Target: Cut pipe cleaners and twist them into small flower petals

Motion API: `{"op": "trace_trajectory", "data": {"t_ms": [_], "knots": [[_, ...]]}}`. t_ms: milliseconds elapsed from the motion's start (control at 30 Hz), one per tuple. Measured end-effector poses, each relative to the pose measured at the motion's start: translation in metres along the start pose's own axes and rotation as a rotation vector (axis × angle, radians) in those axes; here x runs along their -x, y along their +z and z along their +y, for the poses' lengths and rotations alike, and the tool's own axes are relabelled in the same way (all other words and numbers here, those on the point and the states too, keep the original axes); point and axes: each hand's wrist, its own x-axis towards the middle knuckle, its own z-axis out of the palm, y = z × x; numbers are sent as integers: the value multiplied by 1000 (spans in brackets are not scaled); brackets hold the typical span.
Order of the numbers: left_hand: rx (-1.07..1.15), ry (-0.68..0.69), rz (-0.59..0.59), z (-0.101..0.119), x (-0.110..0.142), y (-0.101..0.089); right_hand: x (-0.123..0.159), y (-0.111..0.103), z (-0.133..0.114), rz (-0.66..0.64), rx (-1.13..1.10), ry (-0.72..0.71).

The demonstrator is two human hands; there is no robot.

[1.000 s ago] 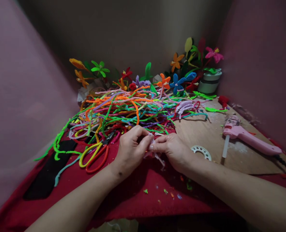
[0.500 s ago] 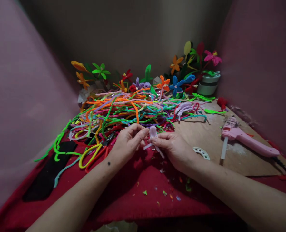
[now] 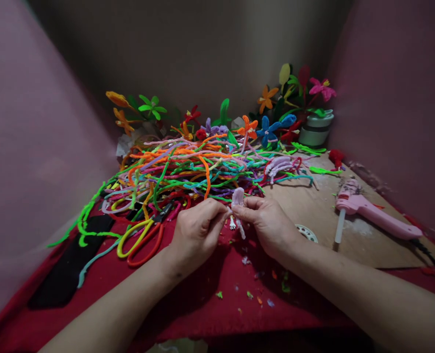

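A pale lilac pipe cleaner [image 3: 238, 197], bent into a rounded petal-like loop with loose ends hanging below, is pinched between my two hands. My right hand [image 3: 270, 218] grips the base of the loop between thumb and fingers. Fingers closed, my left hand [image 3: 201, 223] pinches an end of the same pipe cleaner at its left side. A small white piece [image 3: 232, 223] shows just under the fingertips, too small to name. Behind both hands lies a large heap of coloured pipe cleaners [image 3: 180, 164].
Scissors [image 3: 140, 240] with yellow and red handles lie left of my left hand, near a black strip [image 3: 70, 267]. A pink glue gun [image 3: 377, 213] rests on a wooden board [image 3: 294, 198] at the right. Pipe-cleaner flowers [image 3: 267, 130] and a pot [image 3: 316, 128] stand behind.
My left hand has turned over and dropped slightly, drawing on the end of the lilac pipe cleaner. The loop in my right hand has shifted a little right and up.
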Motion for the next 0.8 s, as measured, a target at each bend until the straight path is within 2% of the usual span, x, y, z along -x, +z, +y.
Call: {"op": "trace_trajectory", "data": {"t_ms": [67, 133, 200, 267, 333, 467, 633, 800], "knots": [[92, -74, 30, 1, 0, 2, 0, 1, 1, 11, -45, -46], [325, -272, 11, 1, -3, 5, -1, 2, 0, 12, -136, -61], [597, -478, -94, -1, -6, 10, -2, 3, 0, 8, -206, -58], [782, -591, -224, -3, -7, 14, -3, 3, -1, -5, -209, -69], [853, -622, -291, -5, -7, 17, -3, 2, -1, -18, -167, -93], [896, -650, -338, -10, -6, 18, -2, -1, 2, -27, -73, -73], [1027, -744, -511, -13, -7, 15, -1, -3, 2, -5, 23, -118], [993, -730, -526, -10, -4, 19, -1, -1, 1, -1, -10, -110]]}}
